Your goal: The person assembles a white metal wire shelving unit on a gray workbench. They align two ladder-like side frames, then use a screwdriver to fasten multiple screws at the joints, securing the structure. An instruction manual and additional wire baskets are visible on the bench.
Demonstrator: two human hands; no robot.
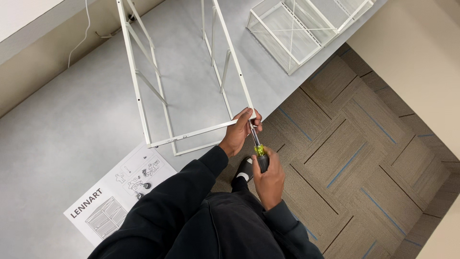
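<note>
A white metal frame [143,96] of thin bars lies on a grey table [57,134], its near corner jutting past the table edge. My left hand [239,132] grips that corner where the crossbar meets the side rail. My right hand [268,180] is closed on a screwdriver [258,148] with a yellow and black handle. Its metal shaft points up into the frame corner, right beside my left fingers. Dark sleeves cover both my arms.
A white wire mesh basket [302,29] lies at the table's far right. A printed instruction booklet [117,192] rests near the table's front edge. A white cable [81,33] runs along the back wall. Patterned brown carpet [364,158] and my shoe [244,170] are below.
</note>
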